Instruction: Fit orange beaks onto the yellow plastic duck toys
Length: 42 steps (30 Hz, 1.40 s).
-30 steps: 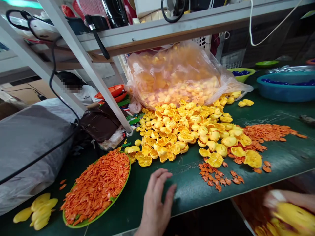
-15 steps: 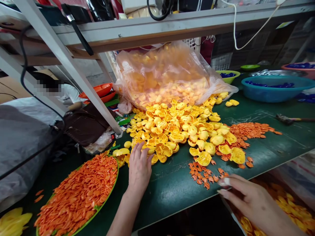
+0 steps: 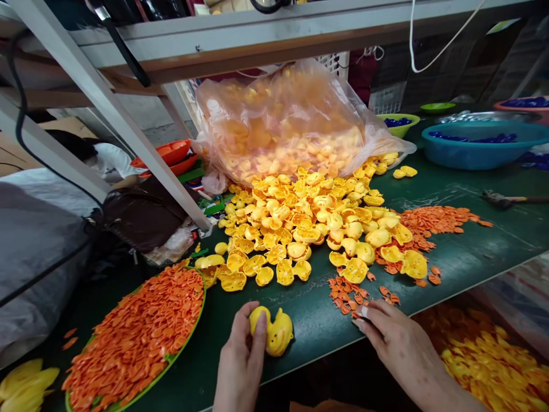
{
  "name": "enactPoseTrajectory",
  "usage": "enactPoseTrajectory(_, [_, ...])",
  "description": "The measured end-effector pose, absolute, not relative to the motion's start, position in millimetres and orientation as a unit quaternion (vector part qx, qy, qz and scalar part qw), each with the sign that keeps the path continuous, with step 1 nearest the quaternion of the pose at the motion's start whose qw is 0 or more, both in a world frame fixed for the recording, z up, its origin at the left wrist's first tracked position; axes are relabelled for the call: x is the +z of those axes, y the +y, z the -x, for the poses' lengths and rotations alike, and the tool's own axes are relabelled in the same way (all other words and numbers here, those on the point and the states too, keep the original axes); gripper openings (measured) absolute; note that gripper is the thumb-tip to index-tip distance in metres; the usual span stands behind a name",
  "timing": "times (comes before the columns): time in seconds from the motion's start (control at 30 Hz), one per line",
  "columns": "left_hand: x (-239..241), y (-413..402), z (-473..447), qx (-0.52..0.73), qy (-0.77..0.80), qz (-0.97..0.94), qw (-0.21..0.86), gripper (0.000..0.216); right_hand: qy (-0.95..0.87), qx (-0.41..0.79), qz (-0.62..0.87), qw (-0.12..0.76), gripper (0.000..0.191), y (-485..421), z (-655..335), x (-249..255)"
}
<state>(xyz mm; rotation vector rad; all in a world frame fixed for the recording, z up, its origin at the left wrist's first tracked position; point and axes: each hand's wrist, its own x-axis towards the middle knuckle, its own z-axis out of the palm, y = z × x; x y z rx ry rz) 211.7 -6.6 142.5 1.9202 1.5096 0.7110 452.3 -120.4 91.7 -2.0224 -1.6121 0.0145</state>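
Well, the person's left hand has a yellow plastic half-shell shaped like a duck in its grip, with the thumb and fingers closed on its small round end. The duck is near the front edge of the shiny dark green table. I can see a strip of green top between the two hands, so there is room to move there. More green runs between the duck and the big, bumpy pile of hollow yellow plastic shells behind it.

The right hand is by the edge too, fingertips almost together, touching a small scatter of flat, curvy orange plastic bits. I can't tell if its grip has one. Over to the left, a bright green plate is heaped with more orange bits.

The duck lies long-ways from left to right, tipping a little toward the person at its right end. Its small end points left, under the thumb. Its fat end sticks out right, with a little point facing the pile.
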Motion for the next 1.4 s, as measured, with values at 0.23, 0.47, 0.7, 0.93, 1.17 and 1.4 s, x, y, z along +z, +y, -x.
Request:
enactPoseTrajectory(0.23, [138, -2, -200, 0.245, 0.463, -0.851, 0.007, 0.033, -0.657, -0.072, 0.666, 0.346, 0.015, -121, -450, 89])
enactPoseTrajectory(0.47, [132, -4, -202, 0.198, 0.321, -0.923, 0.075, 0.032, -0.677, -0.034, 0.644, 0.355, 0.011, -122, -444, 86])
enactPoseTrajectory(0.7, [129, -11, -211, 0.181, 0.346, -0.917, 0.080, 0.044, -0.701, 0.066, 0.623, 0.341, 0.021, -122, -454, 87])
enactPoseTrajectory(0.93, [123, -20, -212, 0.204, 0.347, -0.910, 0.103, 0.038, -0.715, 0.104, 0.577, 0.382, 0.011, -121, -457, 93])
enactPoseTrajectory(1.17, [110, -31, -237, 0.227, 0.357, -0.901, 0.094, 0.050, -0.659, 0.093, 0.571, 0.481, 0.015, -108, -430, 110])
enactPoseTrajectory(1.4, [108, -33, -238, 0.243, 0.368, -0.894, 0.083, 0.048, -0.678, 0.084, 0.596, 0.421, 0.014, -87, -403, 124])
